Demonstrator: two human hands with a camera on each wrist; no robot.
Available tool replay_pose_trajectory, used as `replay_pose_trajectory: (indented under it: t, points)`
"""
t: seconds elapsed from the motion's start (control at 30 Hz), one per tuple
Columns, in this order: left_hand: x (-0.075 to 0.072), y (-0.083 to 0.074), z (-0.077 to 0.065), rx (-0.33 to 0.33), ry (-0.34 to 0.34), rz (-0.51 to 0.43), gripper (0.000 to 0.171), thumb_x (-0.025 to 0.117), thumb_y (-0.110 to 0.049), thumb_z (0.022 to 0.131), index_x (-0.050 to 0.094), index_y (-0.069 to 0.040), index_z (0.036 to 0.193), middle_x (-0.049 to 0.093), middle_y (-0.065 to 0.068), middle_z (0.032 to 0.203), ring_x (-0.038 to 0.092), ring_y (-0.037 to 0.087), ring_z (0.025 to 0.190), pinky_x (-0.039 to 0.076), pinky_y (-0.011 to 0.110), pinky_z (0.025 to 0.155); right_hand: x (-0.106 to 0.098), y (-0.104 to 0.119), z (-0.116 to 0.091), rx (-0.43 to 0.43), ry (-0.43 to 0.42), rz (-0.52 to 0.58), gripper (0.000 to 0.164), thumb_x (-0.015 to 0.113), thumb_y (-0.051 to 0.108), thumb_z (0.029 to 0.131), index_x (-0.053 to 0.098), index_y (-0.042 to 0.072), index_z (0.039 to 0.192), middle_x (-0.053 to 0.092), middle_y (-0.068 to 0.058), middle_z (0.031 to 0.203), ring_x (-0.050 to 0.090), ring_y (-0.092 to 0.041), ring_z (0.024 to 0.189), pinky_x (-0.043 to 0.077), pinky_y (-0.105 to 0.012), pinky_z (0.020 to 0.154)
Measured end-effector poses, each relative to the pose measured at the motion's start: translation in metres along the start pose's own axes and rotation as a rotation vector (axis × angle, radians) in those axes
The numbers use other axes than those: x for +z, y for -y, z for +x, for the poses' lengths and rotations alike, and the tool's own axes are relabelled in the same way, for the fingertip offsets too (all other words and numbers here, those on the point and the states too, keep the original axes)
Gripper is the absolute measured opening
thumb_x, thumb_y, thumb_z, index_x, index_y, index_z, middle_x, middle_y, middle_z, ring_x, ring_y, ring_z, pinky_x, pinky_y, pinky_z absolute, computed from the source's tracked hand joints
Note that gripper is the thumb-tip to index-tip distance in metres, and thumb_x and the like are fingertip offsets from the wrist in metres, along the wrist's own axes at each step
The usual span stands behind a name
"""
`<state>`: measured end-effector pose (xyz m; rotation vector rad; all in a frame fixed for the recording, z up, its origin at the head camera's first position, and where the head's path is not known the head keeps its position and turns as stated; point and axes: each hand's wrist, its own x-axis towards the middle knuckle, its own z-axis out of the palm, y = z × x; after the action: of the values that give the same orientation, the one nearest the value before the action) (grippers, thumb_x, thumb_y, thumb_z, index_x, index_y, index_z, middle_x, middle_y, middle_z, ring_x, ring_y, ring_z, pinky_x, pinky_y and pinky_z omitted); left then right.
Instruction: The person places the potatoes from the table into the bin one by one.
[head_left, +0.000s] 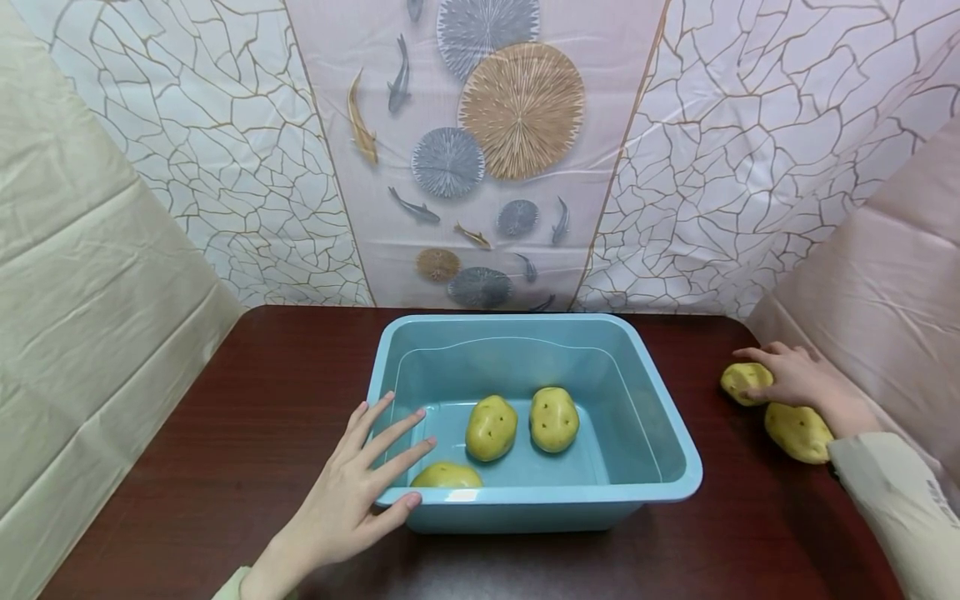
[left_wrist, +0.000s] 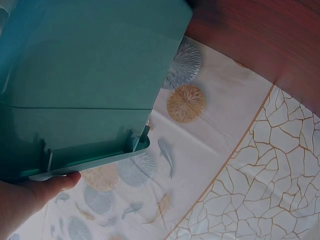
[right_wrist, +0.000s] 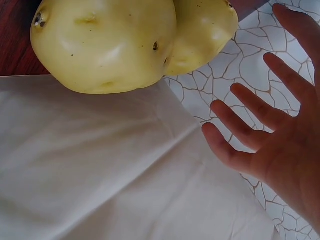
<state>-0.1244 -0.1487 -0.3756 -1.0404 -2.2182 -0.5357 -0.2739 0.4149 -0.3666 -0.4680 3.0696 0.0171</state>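
A light blue plastic basin (head_left: 521, 496) stands on the table with three yellow potatoes inside: one potato (head_left: 491, 428) near the middle, another potato (head_left: 554, 420) to its right, and a third potato (head_left: 447, 476) partly hidden behind the front wall. My left hand (head_left: 341, 492) rests at the basin's front left corner, fingers spread over the rim. At the right, my right hand (head_left: 802, 383) reaches over a potato (head_left: 738, 382), its fingers apart. Closer to me lies another potato (head_left: 798, 433), below that wrist. The right wrist view shows both potatoes beside the spread fingers (right_wrist: 250, 105).
The dark red-brown table (head_left: 247, 433) extends around the basin. A patterned cloth (head_left: 480, 208) hangs behind it. Plain cloth panels flank the table, the right panel (head_left: 877, 275) close beside my right hand.
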Motion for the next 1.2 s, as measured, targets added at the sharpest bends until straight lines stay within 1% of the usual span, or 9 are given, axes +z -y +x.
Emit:
replay_pose_trajectory:
  t: [0.17, 0.33, 0.57, 0.67, 0.8, 0.93, 1.1, 1.2]
  points:
    - [0.000, 0.000, 0.000, 0.002, -0.001, -0.001, 0.041, 0.048, -0.037, 0.087, 0.054, -0.019, 0.123, 0.045, 0.006, 0.135, 0.025, 0.036, 0.132, 0.003, 0.042, 0.112, 0.002, 0.001, 0.003, 0.036, 0.044, 0.026, 0.062, 0.068, 0.039, 0.072, 0.048, 0.006, 0.121, 0.043, -0.034, 0.114, 0.043, -0.054, 0.093, 0.035, -0.066, 0.068]
    - [0.000, 0.000, -0.001, 0.001, -0.001, 0.002, 0.040, 0.048, -0.037, 0.087, 0.055, -0.019, 0.123, 0.044, 0.006, 0.135, 0.025, 0.036, 0.132, 0.003, 0.041, 0.113, 0.005, 0.003, 0.005, 0.051, 0.069, 0.053, 0.062, 0.067, 0.036, 0.072, 0.047, 0.005, 0.122, 0.042, -0.035, 0.115, 0.042, -0.053, 0.093, 0.036, -0.064, 0.067]
    - [0.000, -0.001, -0.001, 0.000, -0.008, 0.012, 0.042, 0.037, -0.042, 0.092, 0.055, -0.019, 0.122, 0.045, 0.006, 0.134, 0.025, 0.035, 0.132, 0.004, 0.042, 0.112, 0.011, 0.002, 0.009, 0.055, 0.082, 0.049, 0.062, 0.066, 0.039, 0.073, 0.046, 0.006, 0.122, 0.045, -0.033, 0.110, 0.044, -0.049, 0.089, 0.037, -0.060, 0.064]
    - [0.000, -0.001, -0.001, -0.001, -0.008, 0.011, 0.041, 0.040, -0.041, 0.091, 0.055, -0.019, 0.122, 0.045, 0.006, 0.134, 0.025, 0.035, 0.132, 0.005, 0.043, 0.112, 0.014, 0.001, 0.011, 0.050, 0.088, 0.036, 0.063, 0.066, 0.040, 0.073, 0.046, 0.006, 0.122, 0.045, -0.033, 0.111, 0.044, -0.049, 0.088, 0.038, -0.058, 0.063]
    - [0.001, 0.000, -0.001, 0.002, -0.008, 0.007, 0.040, 0.044, -0.039, 0.089, 0.055, -0.019, 0.122, 0.045, 0.006, 0.134, 0.025, 0.036, 0.132, 0.005, 0.043, 0.112, 0.018, -0.001, 0.012, 0.048, 0.098, 0.038, 0.064, 0.066, 0.040, 0.072, 0.046, 0.006, 0.123, 0.044, -0.033, 0.111, 0.044, -0.049, 0.090, 0.038, -0.060, 0.063]
    - [0.001, 0.000, 0.000, 0.005, -0.009, 0.006, 0.041, 0.040, -0.041, 0.091, 0.055, -0.019, 0.122, 0.045, 0.006, 0.134, 0.025, 0.036, 0.132, 0.005, 0.043, 0.112, 0.021, -0.002, 0.014, 0.048, 0.101, 0.051, 0.063, 0.067, 0.038, 0.072, 0.046, 0.006, 0.123, 0.044, -0.032, 0.111, 0.043, -0.049, 0.090, 0.037, -0.060, 0.063]
    - [0.001, 0.000, 0.000, 0.004, -0.010, 0.003, 0.041, 0.039, -0.041, 0.091, 0.056, -0.019, 0.121, 0.046, 0.006, 0.134, 0.025, 0.036, 0.132, 0.004, 0.042, 0.112, 0.026, -0.003, 0.016, 0.058, 0.103, 0.055, 0.063, 0.067, 0.037, 0.072, 0.047, 0.006, 0.123, 0.045, -0.031, 0.110, 0.044, -0.046, 0.088, 0.037, -0.054, 0.061]
    - [0.001, 0.000, 0.000, 0.004, -0.011, 0.002, 0.041, 0.039, -0.041, 0.091, 0.056, -0.019, 0.121, 0.046, 0.006, 0.134, 0.025, 0.036, 0.132, 0.004, 0.042, 0.112, 0.029, -0.005, 0.018, 0.065, 0.103, 0.056, 0.064, 0.068, 0.037, 0.071, 0.047, 0.006, 0.122, 0.045, -0.032, 0.110, 0.043, -0.046, 0.087, 0.036, -0.053, 0.061]
